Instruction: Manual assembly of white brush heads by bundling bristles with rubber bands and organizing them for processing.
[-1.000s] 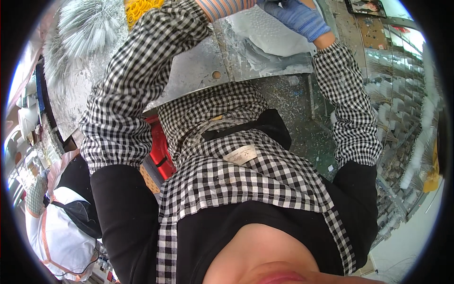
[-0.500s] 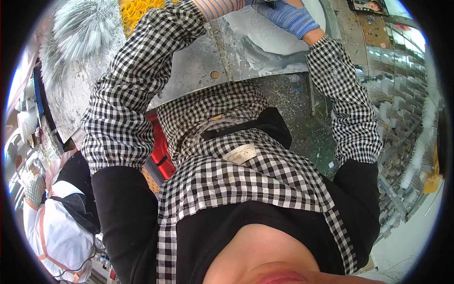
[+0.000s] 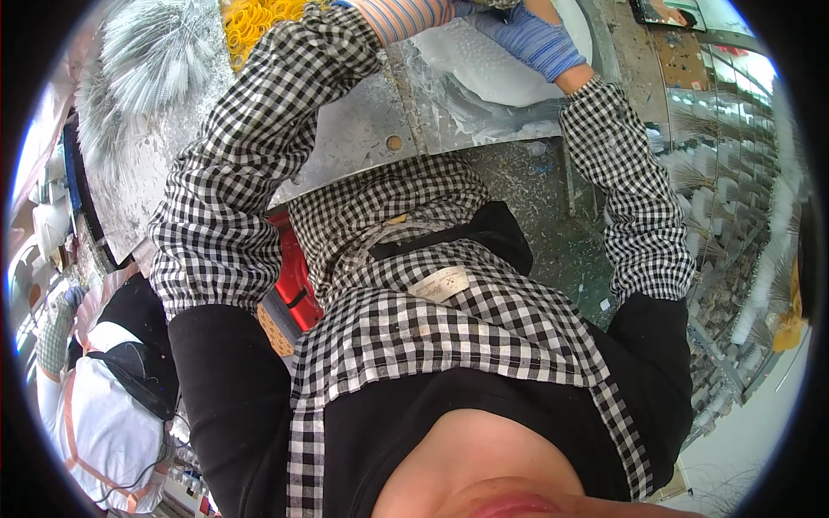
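Observation:
At the top edge, my left hand [image 3: 406,17], in an orange-and-blue striped glove, reaches right over the metal worktop [image 3: 358,121]. Its fingers are mostly hidden or cut off by the edge. My right hand [image 3: 537,41], in a blue striped glove, meets it there with its fingers bent inward. A strip of bare skin shows beside that glove. Between the two hands is a small greyish thing, too cropped to name. Under and beside the right hand lies a round white disc-like surface [image 3: 484,65], ringed by grey smears.
Yellow rings [image 3: 255,26] are piled at the upper left, beside bundles of clear bristles [image 3: 160,52]. Racks of bristled pieces [image 3: 725,190] line the right side. A phone-like screen [image 3: 669,12] stands at the upper right. A co-worker in white [image 3: 108,423] is at lower left.
The view has shifted slightly, so the worktop and both hands sit a little lower. Skin now shows beside the right glove. The co-worker's gloved hand has moved up.

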A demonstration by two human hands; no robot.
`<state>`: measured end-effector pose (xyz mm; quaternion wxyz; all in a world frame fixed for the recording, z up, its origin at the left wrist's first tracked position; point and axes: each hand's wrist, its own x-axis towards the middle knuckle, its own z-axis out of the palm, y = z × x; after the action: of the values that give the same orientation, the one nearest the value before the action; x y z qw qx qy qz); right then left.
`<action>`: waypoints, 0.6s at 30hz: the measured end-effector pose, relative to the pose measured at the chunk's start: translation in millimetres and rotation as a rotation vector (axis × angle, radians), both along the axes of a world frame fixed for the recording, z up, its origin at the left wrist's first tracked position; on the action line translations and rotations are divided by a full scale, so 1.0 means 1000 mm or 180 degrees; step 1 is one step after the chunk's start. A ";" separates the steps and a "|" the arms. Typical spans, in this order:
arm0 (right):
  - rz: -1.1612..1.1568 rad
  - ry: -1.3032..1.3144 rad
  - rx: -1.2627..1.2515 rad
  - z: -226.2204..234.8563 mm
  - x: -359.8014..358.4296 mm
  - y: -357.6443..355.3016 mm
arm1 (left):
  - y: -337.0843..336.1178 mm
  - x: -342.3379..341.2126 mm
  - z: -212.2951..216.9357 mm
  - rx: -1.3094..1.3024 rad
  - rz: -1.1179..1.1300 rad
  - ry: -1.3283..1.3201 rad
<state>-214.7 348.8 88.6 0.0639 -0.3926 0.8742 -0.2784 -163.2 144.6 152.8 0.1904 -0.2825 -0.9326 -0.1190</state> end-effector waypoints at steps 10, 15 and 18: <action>-0.0177 -0.0167 0.0314 -0.013 -0.001 0.001 | 0.005 -0.001 -0.001 -0.0177 -0.0150 0.0139; -0.0342 0.0174 0.0283 -0.026 -0.009 0.006 | 0.009 0.002 0.002 -0.0136 -0.0143 0.0308; -0.0209 -0.0125 -0.0470 -0.014 0.007 -0.003 | 0.002 0.005 -0.005 -0.0081 0.0073 0.0228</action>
<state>-208.1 345.8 74.9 0.0427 -0.3619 0.8623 -0.3517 -158.1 146.8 147.8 0.2215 -0.2783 -0.9298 -0.0947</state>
